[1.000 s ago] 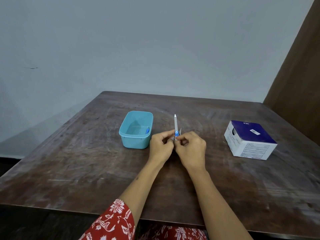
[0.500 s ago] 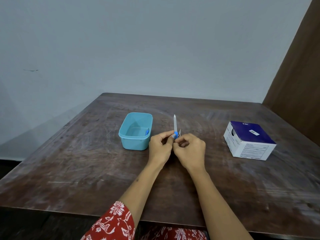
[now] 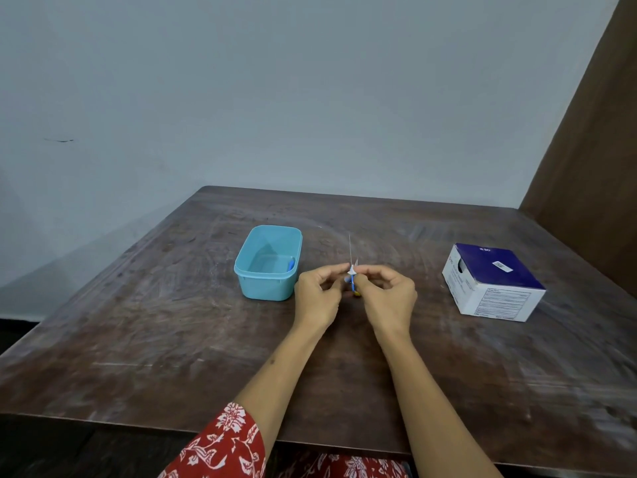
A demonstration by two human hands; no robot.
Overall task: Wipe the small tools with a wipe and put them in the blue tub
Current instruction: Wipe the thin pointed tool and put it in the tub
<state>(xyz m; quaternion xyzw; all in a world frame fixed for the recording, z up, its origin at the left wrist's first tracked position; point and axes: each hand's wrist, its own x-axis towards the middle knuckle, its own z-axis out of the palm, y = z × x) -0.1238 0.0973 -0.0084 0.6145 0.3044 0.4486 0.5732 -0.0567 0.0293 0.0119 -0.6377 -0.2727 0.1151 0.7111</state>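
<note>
Table (image 3: pixel 172 322) fills the lower half of the frame, bare dark wood, with the purple-and-white box (image 3: pixel 493 282) at centre right and the blue tub (image 3: pixel 267 263) left of centre, a small blue item (image 3: pixel 291 263) already lying against its right inner wall. Your two hands meet just right of the tub, above the wood. A second ago a white sleeve stood up from your fingers; now that sleeve is gone from the top and only a thin bare needle (image 3: pixel 350 250) rises there, so you seem to have uncapped or drawn apart the small tool (image 3: pixel 352 278). Your left hand (image 3: pixel 315 294) pinches it at the white hub, and your right hand (image 3: pixel 387 294) pinches its blue lower part. Whether a wipe sits between your fingers I cannot tell; the view is too small there. With the sharp tip exposed, wiping comes next, then the short carry left into the tub.
</note>
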